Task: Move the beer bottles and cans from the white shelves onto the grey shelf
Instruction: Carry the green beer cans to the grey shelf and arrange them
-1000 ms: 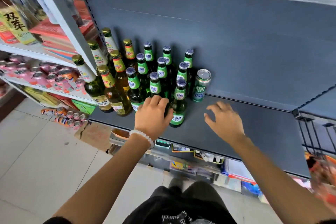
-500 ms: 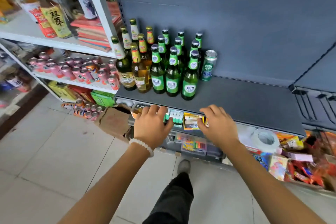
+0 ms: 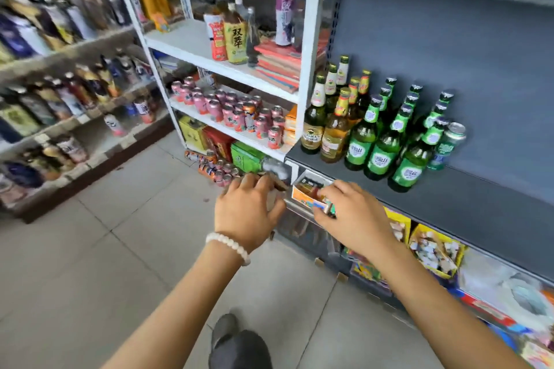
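both hands (image 3: 302, 213) empty (below grey shelf (image 3: 467, 204))

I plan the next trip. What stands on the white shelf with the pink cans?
Pink cans crowd the white shelf, one orange can among them. Cans behind are partly hidden.

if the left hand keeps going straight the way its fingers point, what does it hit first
Probably the loose pink cans on the floor by the white shelves; the empty left hand points up-left toward them, though blur and depth leave that unsure.
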